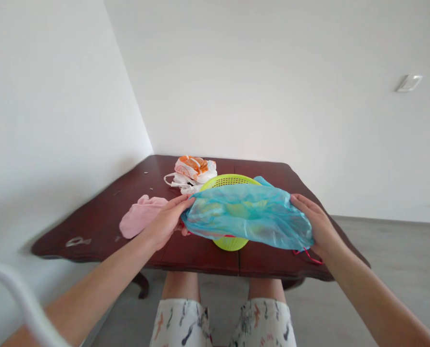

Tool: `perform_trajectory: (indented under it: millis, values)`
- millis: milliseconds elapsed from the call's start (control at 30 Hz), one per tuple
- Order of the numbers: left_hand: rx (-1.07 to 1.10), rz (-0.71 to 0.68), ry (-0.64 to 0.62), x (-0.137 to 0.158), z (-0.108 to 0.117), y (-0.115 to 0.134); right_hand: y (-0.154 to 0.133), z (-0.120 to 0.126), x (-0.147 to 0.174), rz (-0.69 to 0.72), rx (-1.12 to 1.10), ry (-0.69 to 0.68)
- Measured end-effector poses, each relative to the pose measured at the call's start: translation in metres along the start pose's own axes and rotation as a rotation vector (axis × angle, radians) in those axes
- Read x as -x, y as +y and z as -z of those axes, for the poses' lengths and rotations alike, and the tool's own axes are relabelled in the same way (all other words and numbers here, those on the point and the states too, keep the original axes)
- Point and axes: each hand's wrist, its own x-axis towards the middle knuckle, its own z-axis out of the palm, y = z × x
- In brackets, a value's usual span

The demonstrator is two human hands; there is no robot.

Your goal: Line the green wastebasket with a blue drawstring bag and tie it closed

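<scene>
A thin, see-through blue plastic bag is stretched sideways between my two hands. My left hand pinches its left end, and my right hand grips the right end. Behind and below the bag stands a yellow-green plastic basket with a pierced wall; the bag hides most of it. A red cord hangs by my right hand, and a bit of red shows under the bag's lower edge. Left of my left wrist lies a folded pink cloth.
Everything rests on a dark red-brown wooden table with a wavy edge. White and orange plastic bags lie crumpled at the back, behind the basket's left side. Small scraps dot the left part. A white wall rises behind the table.
</scene>
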Motion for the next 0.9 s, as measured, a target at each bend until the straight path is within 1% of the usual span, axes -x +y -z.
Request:
perform_trajectory:
  millis: [100, 233, 333, 400, 500, 600, 667, 733, 800, 900]
  values:
    - [0.024, -0.011, 0.055, -0.015, 0.002, -0.006, 0.026, -0.004, -0.01, 0.003, -0.007, 0.01]
    - [0.047, -0.08, 0.084, -0.06, 0.0, -0.004, 0.044, -0.014, -0.042, 0.056, 0.044, 0.034]
    - [0.06, -0.118, 0.067, -0.091, -0.004, -0.008, 0.053, -0.021, -0.059, 0.041, 0.042, 0.018]
    - [0.09, -0.112, 0.068, -0.103, -0.005, -0.016, 0.06, -0.025, -0.063, 0.037, 0.045, 0.012]
    - [0.124, -0.118, 0.07, -0.11, -0.004, -0.029, 0.07, -0.025, -0.063, 0.043, 0.047, 0.001]
    - [0.114, -0.195, 0.057, -0.111, 0.001, -0.033, 0.072, -0.023, -0.065, 0.079, 0.057, 0.008]
    - [0.062, -0.274, 0.054, -0.114, 0.003, -0.03, 0.068, -0.023, -0.071, 0.144, 0.06, 0.031]
    - [0.014, -0.321, 0.046, -0.121, 0.002, -0.025, 0.063, -0.024, -0.08, 0.191, 0.051, 0.038]
    - [0.02, -0.302, 0.015, -0.13, -0.002, -0.022, 0.058, -0.026, -0.09, 0.191, 0.036, 0.024]
    - [0.107, -0.23, -0.038, -0.146, -0.01, -0.023, 0.056, -0.03, -0.103, 0.135, 0.007, 0.0]
